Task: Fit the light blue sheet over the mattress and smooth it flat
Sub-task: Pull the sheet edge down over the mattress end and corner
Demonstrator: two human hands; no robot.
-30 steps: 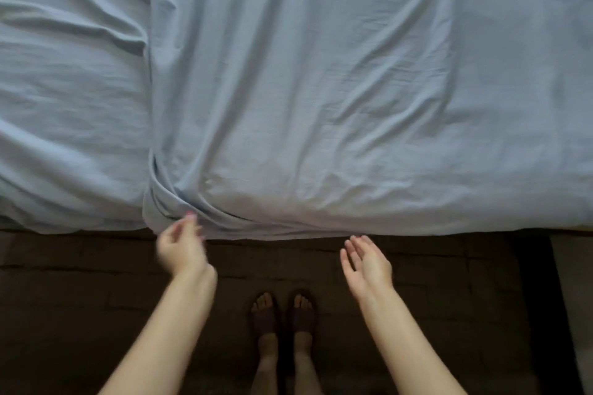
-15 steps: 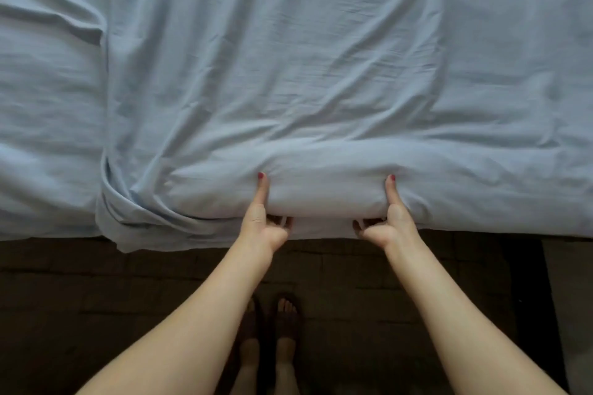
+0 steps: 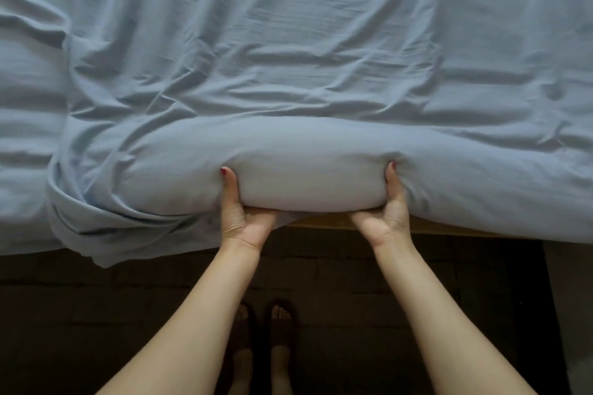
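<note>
The light blue sheet (image 3: 288, 58) covers the mattress and fills the upper part of the head view, creased all over. Its near edge bulges upward where the covered mattress edge (image 3: 308, 183) is lifted. My left hand (image 3: 244, 218) grips that edge from below, thumb on top of the cloth. My right hand (image 3: 385, 218) grips it the same way a little to the right. A loose fold of sheet (image 3: 106, 234) hangs down at the lower left. The fingers of both hands are hidden under the mattress.
A strip of wooden bed frame (image 3: 449, 228) shows under the lifted edge. Dark floor (image 3: 96, 314) lies below, with my two feet in sandals (image 3: 266, 330) between my arms. A pale surface (image 3: 574, 298) runs along the right edge.
Both hands went from open and free in front of the bed to gripping the mattress edge. Since half a second ago they have raised it, and the bulge has grown.
</note>
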